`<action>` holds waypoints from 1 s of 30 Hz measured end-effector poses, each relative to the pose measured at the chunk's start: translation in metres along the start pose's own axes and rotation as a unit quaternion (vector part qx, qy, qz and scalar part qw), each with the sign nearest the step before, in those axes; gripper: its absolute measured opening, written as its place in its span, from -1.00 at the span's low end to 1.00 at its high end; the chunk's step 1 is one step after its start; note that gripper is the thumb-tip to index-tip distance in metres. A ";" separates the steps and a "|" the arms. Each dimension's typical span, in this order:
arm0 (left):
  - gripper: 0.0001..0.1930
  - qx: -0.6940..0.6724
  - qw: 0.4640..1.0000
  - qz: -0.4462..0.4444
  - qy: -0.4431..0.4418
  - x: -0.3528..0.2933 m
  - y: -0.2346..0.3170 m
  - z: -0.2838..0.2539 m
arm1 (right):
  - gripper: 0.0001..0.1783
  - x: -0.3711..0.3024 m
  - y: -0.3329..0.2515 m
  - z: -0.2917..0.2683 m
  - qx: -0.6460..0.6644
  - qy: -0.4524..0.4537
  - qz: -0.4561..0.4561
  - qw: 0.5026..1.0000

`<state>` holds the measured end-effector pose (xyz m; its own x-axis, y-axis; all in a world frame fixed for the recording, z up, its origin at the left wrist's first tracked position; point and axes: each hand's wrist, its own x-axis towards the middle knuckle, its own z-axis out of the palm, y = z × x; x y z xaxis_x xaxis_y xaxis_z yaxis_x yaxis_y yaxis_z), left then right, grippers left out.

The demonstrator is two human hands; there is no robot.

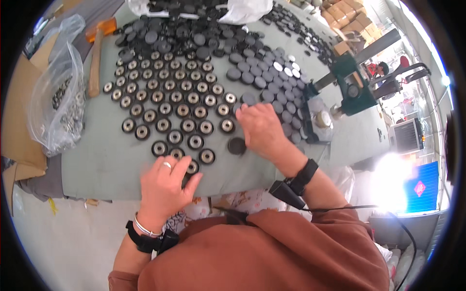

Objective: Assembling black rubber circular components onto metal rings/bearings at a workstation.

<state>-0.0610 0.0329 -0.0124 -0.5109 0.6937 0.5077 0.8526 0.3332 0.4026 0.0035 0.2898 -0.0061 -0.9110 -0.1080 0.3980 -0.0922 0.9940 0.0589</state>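
While the left hand (164, 186) curved loosely around a black wheel (192, 167) with a metal centre, thumb and fingers apart, the right hand (262, 128) had its fingertips drawn narrowly together near a grey disc (248, 98); I couldn't tell whether anything sat between them. The wheel lay on the green table (99, 157), right at the left fingers and on the near side of the many similar wheels (183, 110).

From where I stood, the likeliest trouble was a careless sweep of that left hand: with the table's edge just nearer the body, the wheel could have slid off, or bumped its close neighbours out of their spacing. A dark disc (236, 146) lay just beside the right palm, where a drop of the wrist might have knocked it away. The cable (340, 208) trailing from the right wrist's black device (287, 194) might also have caught if the arm swung out.

The wheel seemed to lie flat, metal face up, its bore pointing up from the cloth; being round, it showed no long axis, and the fingers hid any slight tilt.
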 end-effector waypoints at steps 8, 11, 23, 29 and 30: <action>-0.63 -0.009 1.000 -0.017 -0.019 0.000 0.003 -0.001 | -0.99 0.014 -0.002 -0.005 -0.034 -0.006 -0.025 0.999; -0.63 0.003 1.000 -0.021 -0.017 -0.004 0.004 0.001 | -0.96 0.006 0.008 0.000 -0.071 0.042 -0.017 0.996; -0.64 0.010 0.999 -0.034 -0.029 -0.001 0.002 -0.002 | -0.74 0.112 0.069 -0.002 0.145 -0.027 0.136 0.980; -0.63 -0.008 0.999 -0.024 -0.031 0.001 0.004 0.001 | -0.54 0.180 0.109 0.067 0.087 0.021 0.173 0.981; -0.63 -0.004 0.999 -0.025 -0.033 0.003 0.004 0.000 | -0.53 0.184 0.108 0.066 0.079 0.005 0.193 0.978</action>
<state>-0.0589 0.0364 -0.0093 -0.5440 0.7169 0.4360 0.8253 0.3633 0.4324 -0.2006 0.3782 0.0134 -0.8862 0.2768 0.3715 0.1966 0.9508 -0.2395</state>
